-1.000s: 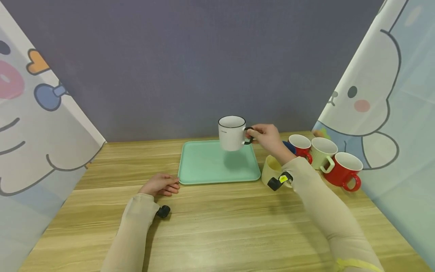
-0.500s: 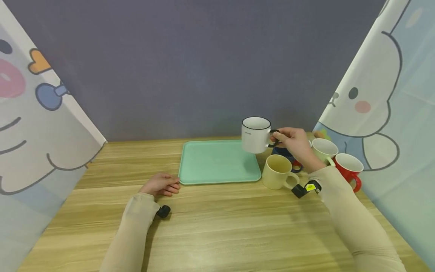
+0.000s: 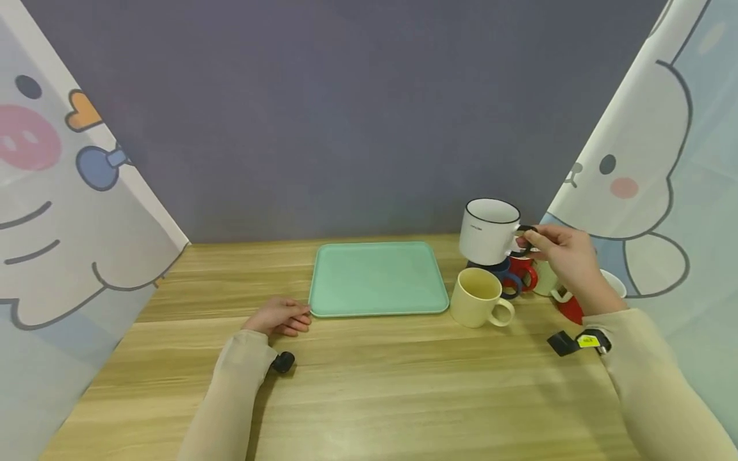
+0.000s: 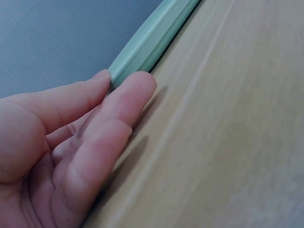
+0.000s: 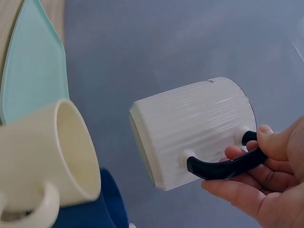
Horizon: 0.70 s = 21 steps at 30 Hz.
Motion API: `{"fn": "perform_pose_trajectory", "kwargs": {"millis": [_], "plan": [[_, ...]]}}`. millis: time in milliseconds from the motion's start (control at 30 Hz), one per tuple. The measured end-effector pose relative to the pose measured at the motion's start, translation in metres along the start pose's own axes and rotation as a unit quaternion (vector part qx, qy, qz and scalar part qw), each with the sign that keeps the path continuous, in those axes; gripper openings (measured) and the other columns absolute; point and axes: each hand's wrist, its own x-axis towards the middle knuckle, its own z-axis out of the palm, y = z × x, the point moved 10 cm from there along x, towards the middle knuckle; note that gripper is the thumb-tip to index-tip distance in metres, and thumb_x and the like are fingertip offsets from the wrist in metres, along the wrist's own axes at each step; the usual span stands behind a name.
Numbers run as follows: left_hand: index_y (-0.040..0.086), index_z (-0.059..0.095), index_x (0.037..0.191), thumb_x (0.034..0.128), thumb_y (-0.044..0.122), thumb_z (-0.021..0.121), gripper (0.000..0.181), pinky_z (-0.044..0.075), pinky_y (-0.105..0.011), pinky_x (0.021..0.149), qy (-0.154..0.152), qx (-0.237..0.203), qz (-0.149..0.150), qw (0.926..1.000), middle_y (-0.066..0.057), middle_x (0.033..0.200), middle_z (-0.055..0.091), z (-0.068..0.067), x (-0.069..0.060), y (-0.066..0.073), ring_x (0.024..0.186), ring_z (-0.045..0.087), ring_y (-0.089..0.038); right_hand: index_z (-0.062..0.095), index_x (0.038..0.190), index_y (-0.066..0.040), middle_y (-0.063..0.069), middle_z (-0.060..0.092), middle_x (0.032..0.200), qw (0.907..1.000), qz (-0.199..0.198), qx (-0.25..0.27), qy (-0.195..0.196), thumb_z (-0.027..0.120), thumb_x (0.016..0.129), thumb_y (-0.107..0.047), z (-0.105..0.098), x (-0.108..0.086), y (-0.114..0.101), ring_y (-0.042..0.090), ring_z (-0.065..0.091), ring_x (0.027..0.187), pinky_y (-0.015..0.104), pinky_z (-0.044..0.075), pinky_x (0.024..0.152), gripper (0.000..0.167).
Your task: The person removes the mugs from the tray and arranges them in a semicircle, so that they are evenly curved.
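Note:
My right hand (image 3: pixel 562 253) grips the black handle (image 5: pixel 228 166) of a white mug (image 3: pixel 489 234) with a black rim. The mug is held upright in the air, above and in front of a dark blue mug (image 3: pixel 501 272) that it partly hides. A pale yellow mug (image 3: pixel 475 298) stands on the table just below and nearer. At the near left corner of a mint green tray (image 3: pixel 377 278), my left hand (image 3: pixel 279 317) pinches the rim, thumb on top and fingers at the side, as the left wrist view shows. Nothing lies on the tray.
Behind my right hand and forearm, partly hidden, stand a red mug (image 3: pixel 524 272), a pale green mug (image 3: pixel 544 278) and another red mug (image 3: pixel 614 285). A grey wall (image 3: pixel 346 128) rises at the back, and printed cartoon panels (image 3: pixel 640 179) flank the wooden table (image 3: pixel 369 390).
The white mug has moved right in my right hand, from above the tray to above the blue mug. My left hand stays at the tray corner. The head view has shifted slightly.

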Motion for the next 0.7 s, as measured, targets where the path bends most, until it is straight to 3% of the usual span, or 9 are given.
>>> {"fn": "perform_pose_trajectory", "kwargs": {"millis": [133, 333, 467, 700], "plan": [[-0.014, 0.052, 0.131, 0.1033, 0.021, 0.057, 0.045, 0.059, -0.028, 0.068, -0.001, 0.002, -0.003, 1.0000, -0.002, 0.088, 0.071, 0.000, 0.000, -0.001, 0.076, 0.070, -0.012, 0.073, 0.099, -0.009, -0.018, 0.070, 0.083, 0.9994, 0.001, 0.029, 0.021, 0.058, 0.102, -0.014, -0.021, -0.013, 0.010, -0.004, 0.067, 0.077, 0.014, 0.054, 0.067, 0.016], [-0.013, 0.055, 0.126, 0.1034, 0.020, 0.057, 0.040, 0.058, -0.028, 0.068, -0.002, -0.002, -0.007, 1.0000, -0.002, 0.088, 0.071, 0.001, -0.001, -0.002, 0.076, 0.070, -0.012, 0.074, 0.089, -0.027, -0.019, 0.070, 0.079, 0.9972, 0.046, 0.036, 0.046, 0.060, 0.101, -0.015, -0.054, -0.032, 0.031, -0.003, 0.068, 0.072, 0.011, 0.052, 0.065, 0.022], [-0.011, 0.057, 0.124, 0.1033, 0.021, 0.057, 0.038, 0.058, -0.028, 0.068, -0.003, -0.005, -0.012, 0.9999, -0.002, 0.088, 0.071, 0.002, -0.001, -0.004, 0.076, 0.070, -0.012, 0.074, 0.087, -0.029, -0.016, 0.071, 0.077, 0.9948, 0.049, 0.060, 0.066, 0.060, 0.100, -0.010, -0.075, -0.045, 0.042, -0.003, 0.068, 0.071, 0.012, 0.053, 0.062, 0.027], [-0.011, 0.057, 0.124, 0.1032, 0.021, 0.057, 0.038, 0.058, -0.027, 0.068, -0.004, -0.007, -0.010, 0.9999, -0.003, 0.089, 0.071, 0.003, 0.003, -0.003, 0.076, 0.070, -0.013, 0.075, 0.088, -0.021, -0.012, 0.072, 0.080, 0.9833, 0.009, 0.133, 0.125, 0.057, 0.100, -0.001, -0.110, -0.069, 0.058, -0.004, 0.068, 0.072, 0.013, 0.053, 0.062, 0.029]]}}
